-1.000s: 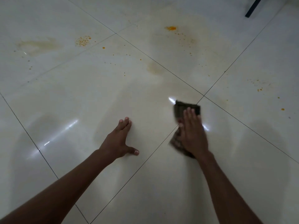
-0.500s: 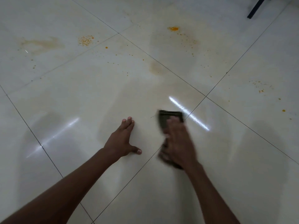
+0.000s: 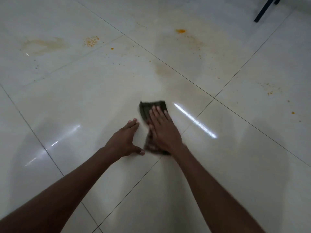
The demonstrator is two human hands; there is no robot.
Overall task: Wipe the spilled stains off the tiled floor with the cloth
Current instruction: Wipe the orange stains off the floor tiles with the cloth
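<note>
A dark cloth (image 3: 146, 109) lies flat on the glossy white tiled floor (image 3: 235, 165). My right hand (image 3: 164, 130) presses on it with straight fingers; the cloth shows beyond the fingertips and along the hand's left edge. My left hand (image 3: 125, 140) rests flat on the floor just left of the cloth, thumb spread toward it. Orange specks (image 3: 91, 41) and an orange blob (image 3: 180, 31) lie farther off. A brownish smear (image 3: 45, 45) sits at the far left, and a faint tan patch (image 3: 161, 68) is ahead of the cloth. More orange specks (image 3: 270, 93) dot the right tile.
A dark furniture leg (image 3: 263, 10) stands at the top right corner. Dark grout lines cross the floor diagonally, meeting just right of the cloth (image 3: 214, 98). Bright light streaks reflect off the wet-looking tile (image 3: 195, 120).
My right hand has slid the cloth to the left, close beside my left hand. The left hand stays planted in the same spot.
</note>
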